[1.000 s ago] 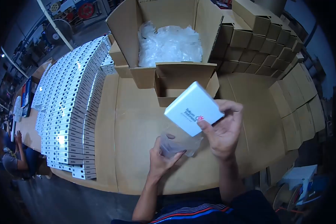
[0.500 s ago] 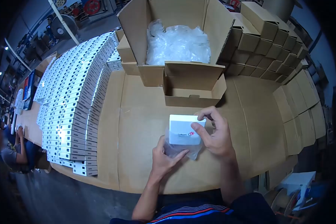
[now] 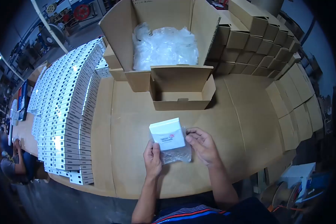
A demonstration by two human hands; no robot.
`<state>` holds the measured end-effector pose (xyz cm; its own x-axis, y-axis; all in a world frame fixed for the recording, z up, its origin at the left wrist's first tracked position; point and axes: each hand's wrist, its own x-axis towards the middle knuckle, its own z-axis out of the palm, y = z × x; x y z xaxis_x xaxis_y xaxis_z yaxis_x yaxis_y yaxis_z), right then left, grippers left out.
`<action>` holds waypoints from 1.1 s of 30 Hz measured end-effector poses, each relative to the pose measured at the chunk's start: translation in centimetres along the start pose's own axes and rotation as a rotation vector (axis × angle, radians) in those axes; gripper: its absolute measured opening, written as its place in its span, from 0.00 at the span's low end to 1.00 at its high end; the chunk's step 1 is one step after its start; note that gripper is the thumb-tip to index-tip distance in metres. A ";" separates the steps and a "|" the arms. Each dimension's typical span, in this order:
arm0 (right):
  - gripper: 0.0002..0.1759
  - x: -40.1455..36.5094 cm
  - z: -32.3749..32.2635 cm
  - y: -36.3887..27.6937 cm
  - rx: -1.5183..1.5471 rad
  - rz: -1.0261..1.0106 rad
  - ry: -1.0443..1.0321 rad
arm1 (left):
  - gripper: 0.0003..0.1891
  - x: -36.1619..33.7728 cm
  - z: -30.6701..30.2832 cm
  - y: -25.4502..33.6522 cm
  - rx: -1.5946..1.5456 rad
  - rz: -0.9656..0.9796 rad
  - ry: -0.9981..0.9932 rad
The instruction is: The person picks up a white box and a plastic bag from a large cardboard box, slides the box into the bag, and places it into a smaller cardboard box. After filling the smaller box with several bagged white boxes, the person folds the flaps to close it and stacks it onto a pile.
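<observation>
A flat white box (image 3: 168, 135) with a small red logo sits partly inside a clear plastic bag (image 3: 176, 155), its upper end showing above the bag. My left hand (image 3: 152, 158) grips the box and bag at their left edge, thumb on the front. At the right edge, my right hand (image 3: 202, 145) has its thumb and forefinger pinched together at the bag's side; what lies between the fingertips is too small to make out. Beyond both hands stands an open brown carton (image 3: 183, 105) with its lid raised.
Stacked white boxes (image 3: 71, 112) fill the left side. A large carton (image 3: 117, 37) of clear bags (image 3: 166, 46) stands at the back. Brown cartons (image 3: 250, 48) are piled at the back right, more (image 3: 296, 104) at the right edge. A person (image 3: 16, 160) sits far left.
The white box has tilted and shifted left in the view. My right hand has moved from its top right corner down to the right side. The camera view has shifted slightly.
</observation>
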<state>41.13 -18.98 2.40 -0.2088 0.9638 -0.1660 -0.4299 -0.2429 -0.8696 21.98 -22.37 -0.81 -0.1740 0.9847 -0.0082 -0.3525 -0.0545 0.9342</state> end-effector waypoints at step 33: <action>0.08 -1.1 1.9 0.2 -0.788 -0.557 0.179 | 0.11 0.0 3.5 1.0 0.064 -0.173 0.095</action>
<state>39.58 -20.30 3.34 0.0101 0.9363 0.3510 0.2961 0.3324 -0.8954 24.88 -21.86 1.37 -0.2032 0.9583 -0.2011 -0.3264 0.1273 0.9366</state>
